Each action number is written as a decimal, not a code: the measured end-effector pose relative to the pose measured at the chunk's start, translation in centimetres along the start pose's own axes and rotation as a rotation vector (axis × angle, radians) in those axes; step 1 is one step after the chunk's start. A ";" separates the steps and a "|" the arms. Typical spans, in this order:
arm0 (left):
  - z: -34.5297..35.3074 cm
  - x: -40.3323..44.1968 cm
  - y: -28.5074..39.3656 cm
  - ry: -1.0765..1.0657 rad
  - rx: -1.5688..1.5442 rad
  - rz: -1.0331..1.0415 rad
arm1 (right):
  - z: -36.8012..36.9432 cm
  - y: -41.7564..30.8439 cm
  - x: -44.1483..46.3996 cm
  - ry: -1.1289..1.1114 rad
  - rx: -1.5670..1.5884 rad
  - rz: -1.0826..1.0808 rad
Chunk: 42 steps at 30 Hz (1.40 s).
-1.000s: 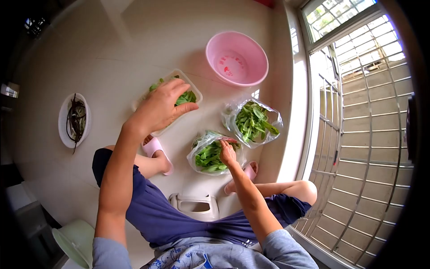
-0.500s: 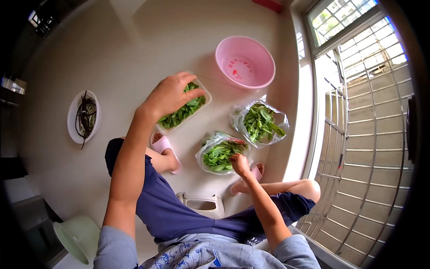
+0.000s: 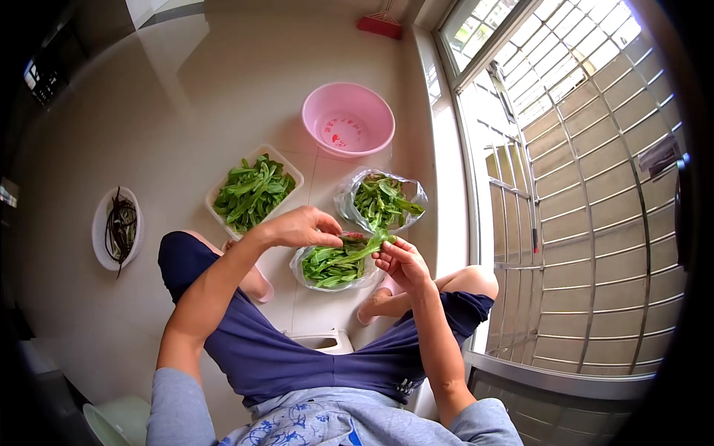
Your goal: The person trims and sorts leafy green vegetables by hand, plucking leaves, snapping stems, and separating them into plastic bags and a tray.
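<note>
Between the thumb and fingers of my right hand [image 3: 404, 264] is a leafy green [image 3: 378, 241], its leaf end pointing up. Its stem trails left above a clear plastic bag [image 3: 296, 269] filled with greens [image 3: 327, 266]. My left hand [image 3: 301, 227] hovers over the far left side of this bag, thumb and fingers apart, with nothing visible in them. Beyond that hand, a pale rectangular container [image 3: 297, 175] holds a heap of loose leaves [image 3: 253, 192]. A second plastic bag [image 3: 346, 199] of greens stands behind the first, to the right.
A pink basin [image 3: 349, 119] with red print inside stands farther back. At left, a white oval basket [image 3: 100, 227] holds dark thin stems [image 3: 121, 227]. A red broom [image 3: 380, 27] is near the far wall. Window bars [image 3: 580, 223] run along the right; a pale green bucket [image 3: 119, 420] stands lower left.
My left hand has moved from above the container towards the near bag, uncovering the leaves. My right hand has lifted a leafy green from that bag. The view has shifted.
</note>
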<state>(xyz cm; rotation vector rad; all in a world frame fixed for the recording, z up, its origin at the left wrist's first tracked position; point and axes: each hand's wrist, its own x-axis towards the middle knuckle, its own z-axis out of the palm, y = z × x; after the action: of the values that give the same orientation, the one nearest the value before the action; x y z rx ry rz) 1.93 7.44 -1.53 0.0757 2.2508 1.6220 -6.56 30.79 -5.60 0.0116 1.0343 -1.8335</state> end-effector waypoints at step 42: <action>2.7 0.7 -2.2 0.257 -0.661 -0.058 | 3.4 2.1 -3.9 0.136 -1.007 -0.769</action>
<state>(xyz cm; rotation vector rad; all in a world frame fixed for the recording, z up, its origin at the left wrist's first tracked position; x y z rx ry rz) 2.55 9.29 -4.52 -0.3813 1.7348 2.3562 -1.53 31.21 -3.12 -0.9876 2.1611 -1.7282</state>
